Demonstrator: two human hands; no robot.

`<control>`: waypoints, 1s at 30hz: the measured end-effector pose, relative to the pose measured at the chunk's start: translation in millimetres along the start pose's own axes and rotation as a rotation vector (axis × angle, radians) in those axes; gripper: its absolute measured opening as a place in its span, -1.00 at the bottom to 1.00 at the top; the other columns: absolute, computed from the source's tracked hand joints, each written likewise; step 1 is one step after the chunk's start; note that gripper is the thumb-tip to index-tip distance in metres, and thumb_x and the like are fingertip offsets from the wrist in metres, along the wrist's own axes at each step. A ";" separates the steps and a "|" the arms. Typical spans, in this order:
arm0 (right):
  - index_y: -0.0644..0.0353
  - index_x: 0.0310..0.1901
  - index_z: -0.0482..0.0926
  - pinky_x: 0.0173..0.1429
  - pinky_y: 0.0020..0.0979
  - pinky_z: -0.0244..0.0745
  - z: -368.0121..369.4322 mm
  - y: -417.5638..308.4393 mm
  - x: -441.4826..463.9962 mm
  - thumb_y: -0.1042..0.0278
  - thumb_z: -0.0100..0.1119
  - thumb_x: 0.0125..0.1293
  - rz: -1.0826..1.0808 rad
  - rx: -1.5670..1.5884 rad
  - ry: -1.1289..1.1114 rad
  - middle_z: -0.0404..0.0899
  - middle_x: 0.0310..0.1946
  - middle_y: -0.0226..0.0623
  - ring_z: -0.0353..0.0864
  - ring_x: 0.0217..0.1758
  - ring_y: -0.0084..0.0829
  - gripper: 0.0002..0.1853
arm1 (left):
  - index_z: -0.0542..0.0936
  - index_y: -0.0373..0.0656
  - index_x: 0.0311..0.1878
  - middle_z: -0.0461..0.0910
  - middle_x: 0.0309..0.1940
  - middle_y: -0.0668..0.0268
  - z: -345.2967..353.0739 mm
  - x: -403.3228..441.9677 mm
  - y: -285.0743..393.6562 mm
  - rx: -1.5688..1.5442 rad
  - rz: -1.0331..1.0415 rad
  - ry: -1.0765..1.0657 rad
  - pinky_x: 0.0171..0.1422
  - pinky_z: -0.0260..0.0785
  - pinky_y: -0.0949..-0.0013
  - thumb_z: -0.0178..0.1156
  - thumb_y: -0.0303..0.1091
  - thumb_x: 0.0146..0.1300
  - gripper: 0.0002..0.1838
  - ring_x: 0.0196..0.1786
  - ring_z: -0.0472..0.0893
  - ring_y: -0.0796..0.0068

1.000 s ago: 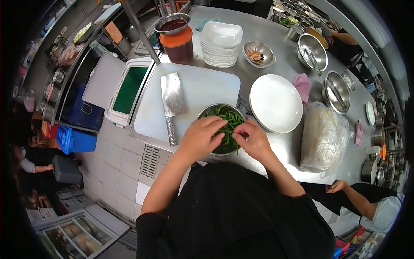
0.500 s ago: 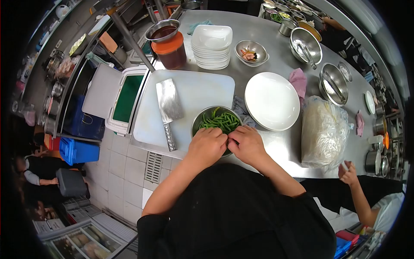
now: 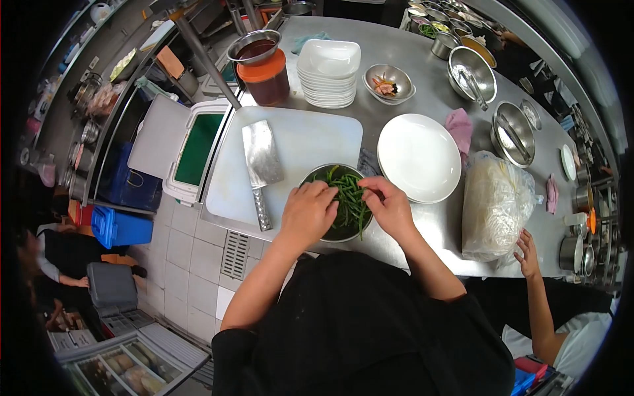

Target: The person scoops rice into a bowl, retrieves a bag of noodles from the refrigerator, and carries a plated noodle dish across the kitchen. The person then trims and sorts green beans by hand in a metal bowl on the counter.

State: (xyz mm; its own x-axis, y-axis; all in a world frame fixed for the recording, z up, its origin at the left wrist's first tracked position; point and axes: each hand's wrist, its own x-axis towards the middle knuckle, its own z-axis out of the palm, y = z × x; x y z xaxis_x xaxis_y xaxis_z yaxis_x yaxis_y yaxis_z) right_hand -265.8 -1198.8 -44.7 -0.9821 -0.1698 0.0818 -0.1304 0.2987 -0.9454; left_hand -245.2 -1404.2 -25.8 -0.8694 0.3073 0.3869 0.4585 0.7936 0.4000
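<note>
Slender green beans (image 3: 349, 198) lie in a steel bowl (image 3: 341, 237) at the counter's near edge. My left hand (image 3: 308, 214) reaches over the bowl's left side, its fingers curled together against the beans. From the right, my right hand (image 3: 391, 208) pinches at a bean by the rim with thumb and forefinger. Behind and to the left, a cleaver (image 3: 262, 158) rests on the white cutting board (image 3: 310, 135). A stack of large white plates (image 3: 419, 157) stands just right of the bowl.
Square white dishes (image 3: 328, 72) and an orange-lidded tub (image 3: 265, 79) stand behind the board. To the right are a wrapped bag (image 3: 496, 208) and steel bowls (image 3: 472, 72). A co-worker's hand (image 3: 526, 254) is beside the bag. An open-lidded bin (image 3: 198, 148) stands left.
My hands, close together over the beans before, have moved apart to opposite sides of the bowl. More of the beans shows between them. The co-worker's hand has come nearer the bag.
</note>
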 end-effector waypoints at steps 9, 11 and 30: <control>0.22 -0.04 0.43 -0.13 -0.56 0.42 0.6 14.4 5.3 0.56 0.11 0.33 0.063 0.163 -0.020 0.50 -0.23 -0.44 0.48 -0.23 -0.63 -0.81 | 0.66 -0.13 -0.19 0.56 -0.29 0.30 29.3 48.0 -34.9 0.160 -0.057 0.028 -0.08 0.38 0.18 0.38 -0.26 0.10 -0.76 -0.12 0.56 0.21; 0.22 -0.05 0.44 -0.12 -0.56 0.42 -4.3 15.7 3.9 0.55 0.13 0.33 0.058 0.181 0.012 0.49 -0.24 -0.46 0.48 -0.23 -0.65 -0.81 | 0.66 -0.14 -0.22 0.57 -0.33 0.29 35.1 50.3 -44.6 0.128 -0.021 0.039 -0.12 0.40 0.19 0.36 -0.30 0.12 -0.81 -0.16 0.58 0.19; 0.17 -0.24 0.66 -0.27 -0.20 0.51 17.3 -17.5 33.0 0.32 0.26 0.17 -0.415 -0.265 -0.089 0.54 -0.36 -0.22 0.60 -0.35 -0.14 -0.83 | 0.57 -0.24 -0.16 0.59 -0.30 0.42 2.4 17.6 -11.8 -1.005 -0.522 -0.008 -0.13 0.40 0.57 0.25 -0.50 0.27 -0.89 -0.26 0.53 0.70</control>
State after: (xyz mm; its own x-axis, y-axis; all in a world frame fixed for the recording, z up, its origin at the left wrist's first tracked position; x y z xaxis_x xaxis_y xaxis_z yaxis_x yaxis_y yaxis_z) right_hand -293.6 -1226.0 -30.9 -0.8264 -0.4005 0.3957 -0.5487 0.4154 -0.7255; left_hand -266.4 -1406.9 -25.7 -0.9973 0.0685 -0.0271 -0.0240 0.0457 0.9987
